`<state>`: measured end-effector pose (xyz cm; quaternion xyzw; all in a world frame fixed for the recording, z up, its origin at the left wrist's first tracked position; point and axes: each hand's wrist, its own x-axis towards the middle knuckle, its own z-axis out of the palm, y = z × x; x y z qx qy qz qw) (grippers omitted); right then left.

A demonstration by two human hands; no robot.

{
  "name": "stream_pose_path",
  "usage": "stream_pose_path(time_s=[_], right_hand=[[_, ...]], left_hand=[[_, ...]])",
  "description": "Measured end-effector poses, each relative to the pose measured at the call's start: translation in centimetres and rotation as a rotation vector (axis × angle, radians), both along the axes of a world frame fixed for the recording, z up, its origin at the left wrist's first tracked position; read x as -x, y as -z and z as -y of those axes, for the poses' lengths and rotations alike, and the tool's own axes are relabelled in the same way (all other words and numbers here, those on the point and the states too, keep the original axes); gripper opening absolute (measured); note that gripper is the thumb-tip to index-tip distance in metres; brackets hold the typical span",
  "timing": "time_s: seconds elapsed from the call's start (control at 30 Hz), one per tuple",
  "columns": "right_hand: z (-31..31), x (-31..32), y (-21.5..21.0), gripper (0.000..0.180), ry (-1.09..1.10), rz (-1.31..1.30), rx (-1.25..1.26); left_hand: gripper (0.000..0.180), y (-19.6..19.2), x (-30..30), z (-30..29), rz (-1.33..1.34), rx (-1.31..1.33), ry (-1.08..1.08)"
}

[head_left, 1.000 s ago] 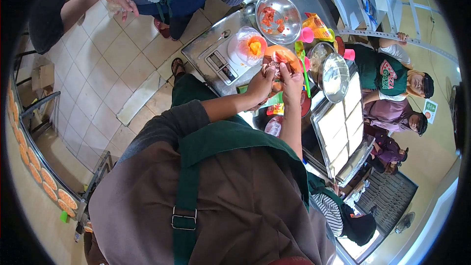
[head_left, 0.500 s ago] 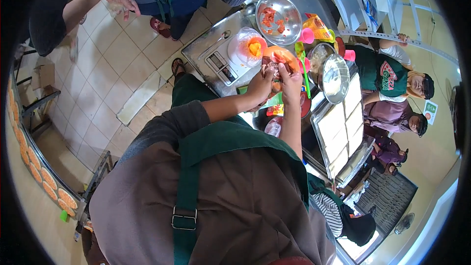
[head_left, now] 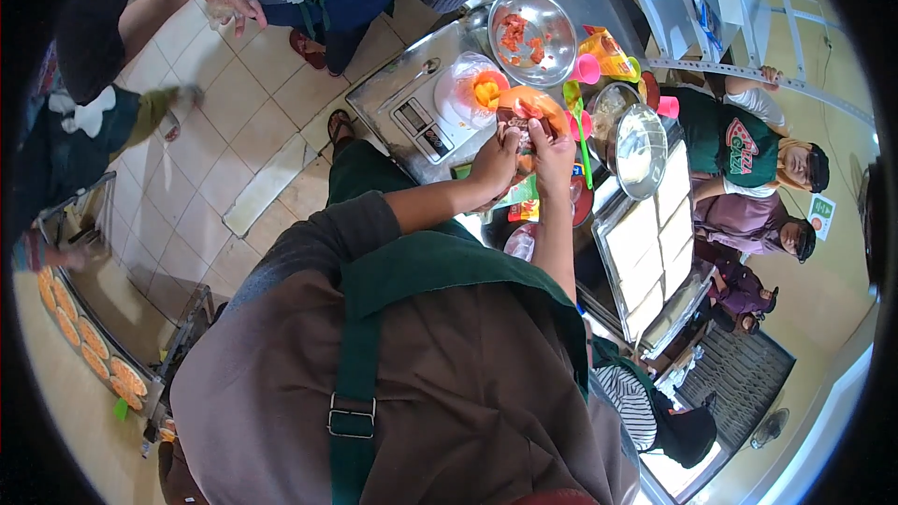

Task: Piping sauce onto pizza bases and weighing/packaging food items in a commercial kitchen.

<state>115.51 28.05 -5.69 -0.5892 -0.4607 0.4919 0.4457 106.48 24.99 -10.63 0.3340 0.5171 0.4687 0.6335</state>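
Observation:
Both my hands are raised over the work table, gripping a brown and orange packet (head_left: 533, 103) between them. My left hand (head_left: 496, 166) pinches its near left edge, while my right hand (head_left: 554, 151) holds the right edge with the thumb on top. Whether the packet is torn cannot be made out. Just beyond, on the left, a clear plastic container (head_left: 460, 101) with orange-yellow contents stands on a white digital scale (head_left: 426, 128). Right of my right hand lies a bright green long-handled utensil (head_left: 586, 154). Below the hands are more colourful packets (head_left: 524, 209), partly hidden.
A steel bowl (head_left: 559, 30) with red pieces stands at the back, near a yellow packet (head_left: 608, 54) and pink cups (head_left: 586, 67). To the right are another steel bowl (head_left: 641, 151) and a tray of white rectangles (head_left: 645, 248). Co-workers stand around; one gloved hand (head_left: 234, 5) hangs at upper left.
The packet has turned in my hands, showing more of its brown face. Another person in a dark green apron has come in at the far left.

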Motion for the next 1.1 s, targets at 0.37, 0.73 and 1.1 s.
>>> stream_pose_path(time_s=[0.37,0.73,1.1], right_hand=[[0.6,0.1,-1.4,0.031,0.054,-0.083,-0.015],[0.5,-0.8,-1.0,0.034,0.021,-0.085,0.030],[-0.4,-0.7,-0.3,0.029,-0.043,0.025,0.009]], left_hand=[[0.044,-1.3,0.1,0.0,0.051,0.113,0.076],[0.043,-2.5,0.2,0.0,0.128,0.135,0.094],[0.037,-1.7,0.0,-0.2,0.099,0.080,0.036]])
